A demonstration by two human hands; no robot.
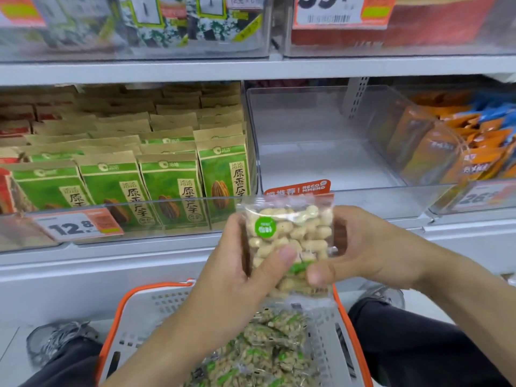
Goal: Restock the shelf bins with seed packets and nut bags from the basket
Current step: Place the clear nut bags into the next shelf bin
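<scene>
- Both hands are holding one clear nut bag (290, 241) upright, above the basket (145, 308) and in front of the shelf edge.
- The left hand (234, 277) is gripping the bag's left side, fingers curled behind it and the thumb pressing across the front near the lower middle.
- The right hand (360, 252) is gripping the right side, fingers wrapped behind and the thumb pinching the lower front just beside the left thumb.
- The bag is showing pale nuts and a round green sticker (265, 227) at its upper left.
- Behind the bag, a clear bin (321, 146) is sitting bare on the middle shelf, with an orange tag (300, 188) at its front lip.
- To the left, another bin is standing full of green seed packets (173, 185) in rows, with a price label (75, 226) on its front.
- To the right, a bin is holding orange and blue packs (469, 141).
- The basket, white with an orange rim, is lying below the hands with more nut bags (265, 350) piled inside.
</scene>
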